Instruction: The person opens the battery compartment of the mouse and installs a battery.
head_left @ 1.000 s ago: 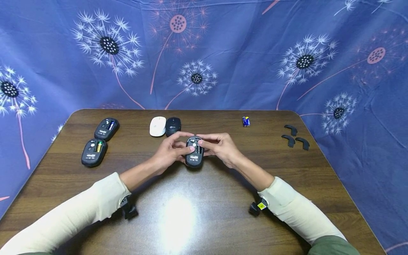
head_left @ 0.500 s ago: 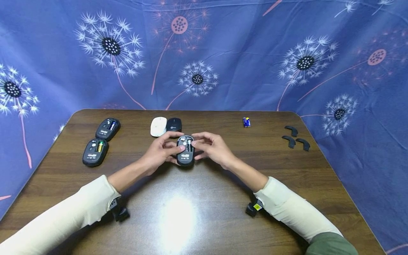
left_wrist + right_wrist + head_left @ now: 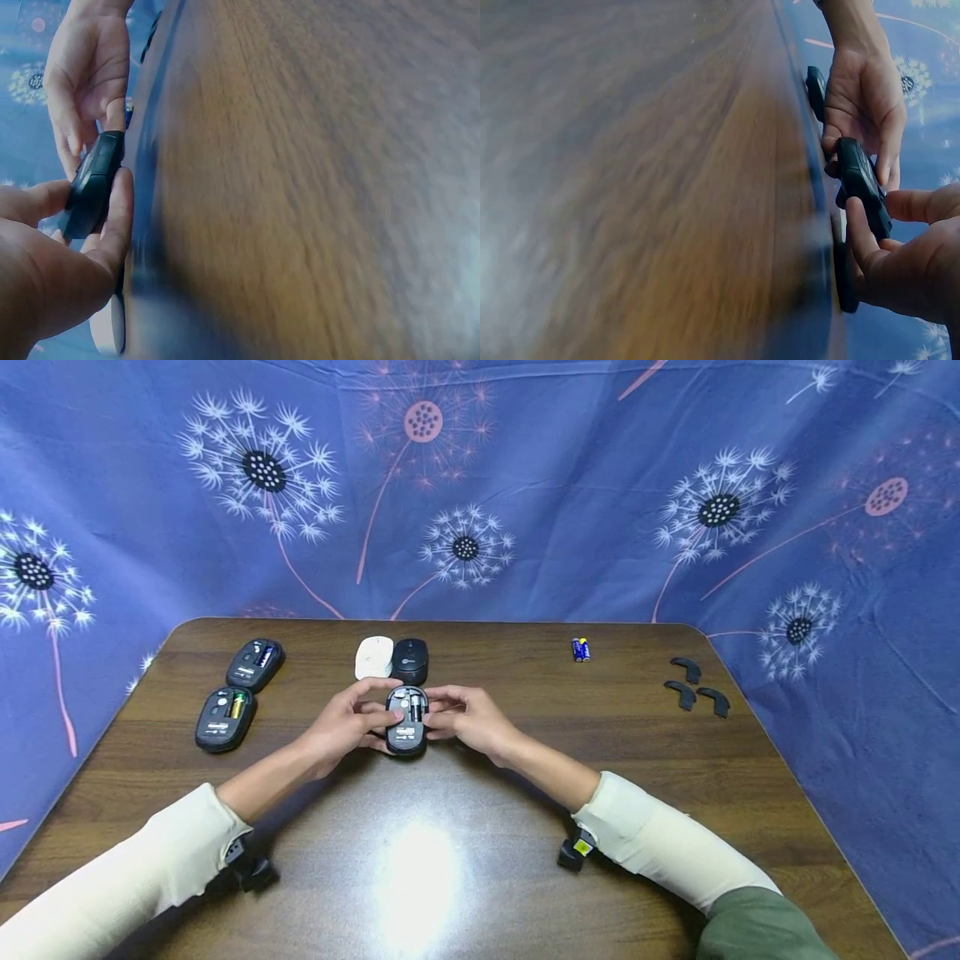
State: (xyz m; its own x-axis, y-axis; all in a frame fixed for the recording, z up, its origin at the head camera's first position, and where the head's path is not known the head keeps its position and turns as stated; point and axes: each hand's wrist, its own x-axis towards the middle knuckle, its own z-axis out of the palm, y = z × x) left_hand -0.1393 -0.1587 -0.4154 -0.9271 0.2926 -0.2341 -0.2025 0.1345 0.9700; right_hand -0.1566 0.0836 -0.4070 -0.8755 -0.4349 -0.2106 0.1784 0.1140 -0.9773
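Note:
A black computer mouse is held underside up above the middle of the table, its battery slot uncovered. A dark cylinder with a pale end, which looks like a battery, shows in that slot. My left hand grips the mouse's left side, thumb over the underside. On the opposite side my right hand pinches the edge between thumb and fingers, beside the slot. From the left wrist view, the mouse appears side-on, with fingers of both hands around it. The right wrist view also has the mouse between both hands.
Behind the hands stand a white mouse and a black mouse. Two upturned mice, one behind the other, hold batteries at left. Two blue batteries lie back right, near several black covers.
Both hands have carried the mouse leftward. The right thumb has drawn back from over the battery slot to the mouse's edge, exposing more of the slot.

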